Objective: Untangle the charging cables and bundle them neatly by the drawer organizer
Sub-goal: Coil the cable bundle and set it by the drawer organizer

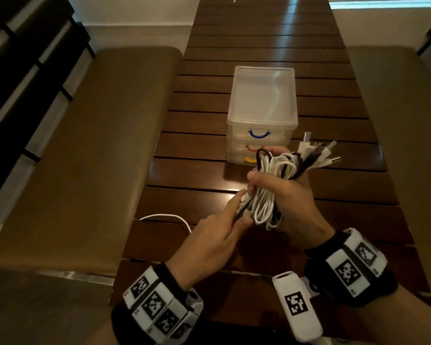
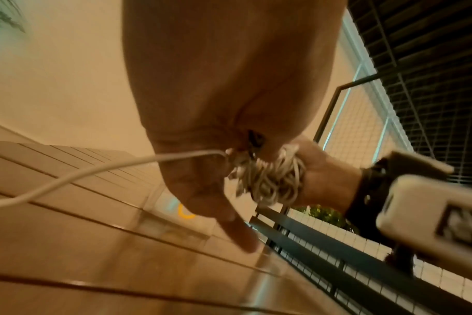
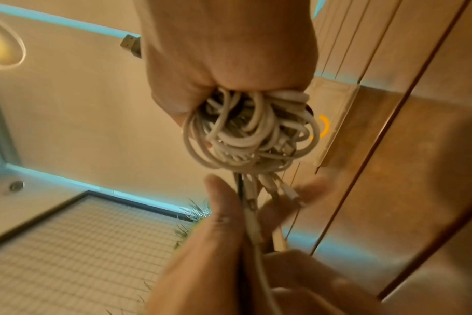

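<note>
My right hand [image 1: 281, 192] grips a coiled bundle of white and black charging cables [image 1: 269, 185] above the table, just in front of the clear drawer organizer [image 1: 261, 113]. Several USB plugs [image 1: 319, 150] fan out of the bundle to the right. My left hand [image 1: 232, 215] pinches cable ends at the bundle's lower left. From that hand a loose white cable [image 1: 167, 216] trails left over the table. The right wrist view shows the cable bundle [image 3: 251, 134] in my fist and the left hand [image 3: 229, 223] holding plug ends below it. In the left wrist view the bundle [image 2: 267, 181] sits in the right hand.
The organizer has blue, red and yellow drawer handles [image 1: 258, 134] facing me. It stands on a dark slatted wooden table [image 1: 266, 46]. Padded benches [image 1: 90, 145] run along both sides. A black railing [image 1: 23, 70] is at the far left.
</note>
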{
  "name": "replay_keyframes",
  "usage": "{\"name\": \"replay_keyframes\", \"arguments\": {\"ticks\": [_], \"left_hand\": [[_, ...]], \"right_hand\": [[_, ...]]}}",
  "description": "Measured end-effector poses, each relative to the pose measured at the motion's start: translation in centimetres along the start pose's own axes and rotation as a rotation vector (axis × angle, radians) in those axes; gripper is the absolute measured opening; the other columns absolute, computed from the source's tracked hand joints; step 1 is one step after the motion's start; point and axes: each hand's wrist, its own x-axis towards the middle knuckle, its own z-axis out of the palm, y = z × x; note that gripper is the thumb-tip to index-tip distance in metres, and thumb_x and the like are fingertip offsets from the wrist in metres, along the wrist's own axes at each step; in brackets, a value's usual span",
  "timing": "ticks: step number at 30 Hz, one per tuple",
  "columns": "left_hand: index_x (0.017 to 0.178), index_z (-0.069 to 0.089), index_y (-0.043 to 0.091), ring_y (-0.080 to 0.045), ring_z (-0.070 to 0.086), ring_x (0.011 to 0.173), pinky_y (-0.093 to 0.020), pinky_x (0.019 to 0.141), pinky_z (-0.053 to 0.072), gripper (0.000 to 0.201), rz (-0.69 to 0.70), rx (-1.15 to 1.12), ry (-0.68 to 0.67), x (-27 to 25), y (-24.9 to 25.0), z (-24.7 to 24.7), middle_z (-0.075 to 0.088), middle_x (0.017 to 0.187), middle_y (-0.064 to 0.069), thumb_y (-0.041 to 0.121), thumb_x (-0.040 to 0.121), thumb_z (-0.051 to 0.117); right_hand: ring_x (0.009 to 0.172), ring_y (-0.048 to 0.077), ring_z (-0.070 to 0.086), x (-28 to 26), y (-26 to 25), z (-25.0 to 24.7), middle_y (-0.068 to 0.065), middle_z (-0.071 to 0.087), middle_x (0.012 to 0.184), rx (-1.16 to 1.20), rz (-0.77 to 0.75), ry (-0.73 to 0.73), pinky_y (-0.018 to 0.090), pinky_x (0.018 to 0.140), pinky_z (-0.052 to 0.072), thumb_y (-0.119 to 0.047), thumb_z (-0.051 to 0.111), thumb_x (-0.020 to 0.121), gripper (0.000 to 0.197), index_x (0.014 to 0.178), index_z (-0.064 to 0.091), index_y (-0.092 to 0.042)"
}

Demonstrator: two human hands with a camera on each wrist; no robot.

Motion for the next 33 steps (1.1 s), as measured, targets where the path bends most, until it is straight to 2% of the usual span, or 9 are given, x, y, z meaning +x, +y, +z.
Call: {"name": "replay_keyframes", "arguments": {"ticks": [5,7,10,12,16,20,24,27,33], "left_hand": [[0.128,0.035,0.039,-0.006,0.061,0.057,-0.047,0.064,0.055,0.049,-0.037,-0.242,-0.023,0.6,0.9,0.7,0.073,0.088,0.002,0.067,0.094,0.014],[0.122,0.046,0.03,-0.004,0.061,0.055,-0.045,0.069,0.055,0.063,-0.099,-0.242,-0.063,0.9,1.6,0.5,0.073,0.076,0.009,0.071,0.09,0.009],[0.111,0.057,0.035,0.0,0.066,0.063,-0.041,0.08,0.056,0.078,-0.156,-0.076,-0.104,1.7,2.2,0.1,0.071,0.074,0.013,0.092,0.072,0.02],[0.1,0.06,0.036,-0.005,0.068,0.078,-0.038,0.08,0.057,0.083,-0.227,-0.011,-0.106,2.5,1.9,0.0,0.071,0.086,0.011,0.1,0.054,0.034],[0.102,0.063,0.034,-0.007,0.069,0.091,-0.038,0.08,0.06,0.05,-0.259,-0.418,-0.158,3.3,1.1,0.1,0.072,0.097,0.008,0.058,0.061,0.08],[0.105,0.066,0.003,-0.02,0.068,0.072,-0.029,0.059,0.056,0.034,-0.227,-0.624,-0.182,3.7,0.7,0.0,0.071,0.085,-0.01,0.004,0.074,0.08],[0.107,0.064,0.007,-0.014,0.064,0.059,-0.024,0.047,0.048,0.038,-0.23,-0.55,-0.175,4.2,0.5,0.5,0.07,0.078,-0.005,0.002,0.073,0.078],[0.1,0.069,0.007,-0.028,0.071,0.08,-0.042,0.069,0.057,0.034,-0.208,-0.505,-0.191,4.4,0.5,0.9,0.073,0.088,-0.011,0.011,0.069,0.081],[0.091,0.071,0.005,-0.007,0.059,0.063,-0.026,0.054,0.042,0.017,-0.162,-0.518,-0.257,3.9,0.7,0.4,0.069,0.077,-0.003,0.011,0.077,0.077]], "right_hand": [[0.097,0.036,0.068,0.0,-0.7,-0.8,0.003,0.072,0.083,0.255,0.002,-0.153,0.048,0.089,0.053,-0.005,0.064,0.078,0.033,0.088,0.072,-0.035],[0.111,0.037,0.064,0.0,-0.6,-0.8,-0.001,0.075,0.086,0.208,-0.015,-0.179,0.05,0.101,0.048,-0.01,0.064,0.078,0.029,0.081,0.077,-0.036],[0.082,0.033,0.063,-0.1,0.0,-0.8,-0.001,0.068,0.066,0.086,0.029,-0.182,0.054,0.089,0.046,-0.008,0.072,0.074,0.029,0.06,0.075,-0.033],[0.063,0.028,0.056,0.2,1.0,-0.5,0.006,0.061,0.063,0.038,-0.008,-0.133,0.05,0.073,0.048,-0.005,0.069,0.072,0.024,0.071,0.073,-0.029],[0.067,0.03,0.057,0.7,2.0,0.1,0.015,0.058,0.079,0.019,-0.128,-0.05,0.046,0.066,0.05,-0.004,0.073,0.07,0.049,0.115,0.059,-0.016],[0.089,0.029,0.06,0.7,2.5,0.0,0.015,0.059,0.101,-0.035,-0.126,-0.107,0.047,0.085,0.054,-0.012,0.077,0.07,0.07,0.134,0.055,-0.032],[0.099,0.031,0.066,0.2,3.0,-0.4,0.012,0.068,0.104,0.045,0.037,-0.081,0.051,0.092,0.053,-0.016,0.079,0.069,0.062,0.128,0.061,-0.029],[0.105,0.022,0.07,0.2,2.2,-0.9,0.008,0.075,0.106,-0.039,0.05,-0.117,0.045,0.091,0.053,-0.015,0.074,0.071,0.047,0.117,0.064,-0.009],[0.119,0.024,0.063,0.6,2.0,-0.9,0.003,0.063,0.134,-0.002,0.074,-0.303,0.042,0.093,0.054,-0.021,0.078,0.076,0.072,0.139,0.044,-0.008]]}}
